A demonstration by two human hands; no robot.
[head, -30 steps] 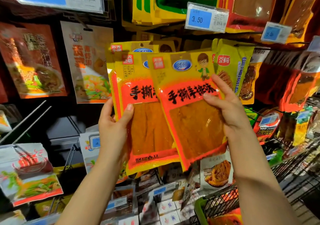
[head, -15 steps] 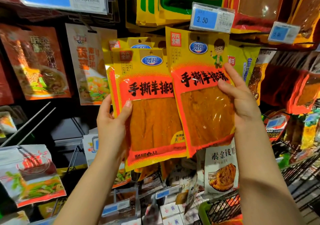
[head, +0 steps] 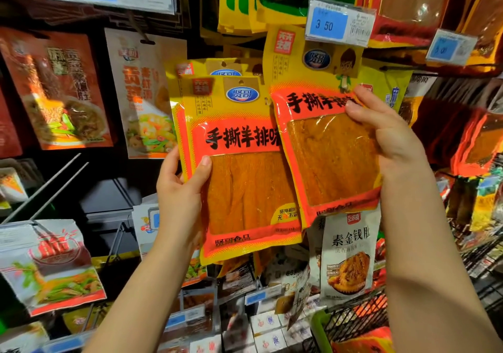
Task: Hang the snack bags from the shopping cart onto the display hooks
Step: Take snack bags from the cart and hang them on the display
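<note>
Two bare forearms rise from the lower edge of the view toward a crowded snack display. At the lower right corner, the wire shopping cart (head: 351, 322) with a green rim holds more orange packets. The left hand (head: 179, 189) grips the left edge of a stack of yellow-and-orange bags (head: 245, 178), thumb curled over the front and fingers (head: 170, 162) wrapped behind. The right hand (head: 392, 140) pinches a single snack bag (head: 324, 145) by its right side, thumb on the front, fingers behind; this bag tilts slightly and overlaps the right edge of the stack. Each bag shows a yellow top with a blue oval logo, an orange band with bold black characters, and a clear window onto ridged orange-brown sheets. The single bag's top reaches up behind a blue price tag (head: 340, 21) reading 3 50, which covers its hang hole. Below the right hand hangs a white packet (head: 349, 254). Farther left, two bare metal hooks (head: 46, 186) jut out from the dark back panel, between red and white vegetable snack packets.
</note>
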